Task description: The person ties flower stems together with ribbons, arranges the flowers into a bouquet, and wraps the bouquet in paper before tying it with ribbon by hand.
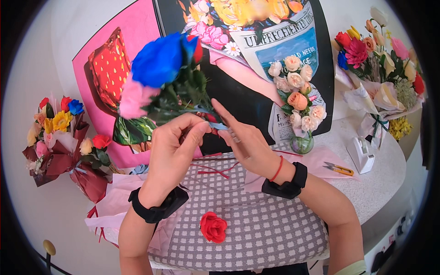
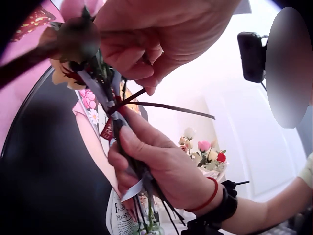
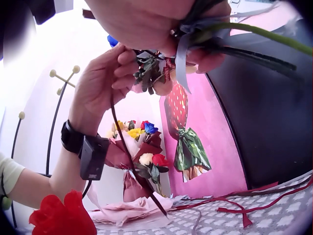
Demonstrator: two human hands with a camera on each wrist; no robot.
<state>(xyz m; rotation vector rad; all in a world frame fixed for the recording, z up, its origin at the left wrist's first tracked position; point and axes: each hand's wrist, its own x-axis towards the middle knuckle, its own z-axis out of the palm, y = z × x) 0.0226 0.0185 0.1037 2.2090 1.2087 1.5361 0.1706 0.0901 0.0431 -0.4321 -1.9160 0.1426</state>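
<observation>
Raised over the table is a bouquet with a blue rose (image 1: 158,59), a pink flower (image 1: 136,98) and green leaves. The right hand (image 1: 250,146) grips its stems below the blooms; in the left wrist view the right hand (image 2: 161,166) has its fingers curled round them. Beside the stems, the left hand (image 1: 174,144) pinches a dark red ribbon (image 2: 171,107), which crosses the stems. One ribbon end (image 3: 128,152) hangs below the left hand (image 3: 100,85) in the right wrist view. A pale blue ribbon (image 3: 181,63) is tied round the stems lower down.
A red rose (image 1: 213,227) lies on the checkered cloth (image 1: 261,229). Pink wrapping paper (image 1: 114,201), loose red ribbons, orange-handled snips (image 1: 339,169), a tape dispenser (image 1: 361,155) and a glass vase (image 1: 302,144) surround the work. Wrapped bouquets stand at both sides, pictures behind.
</observation>
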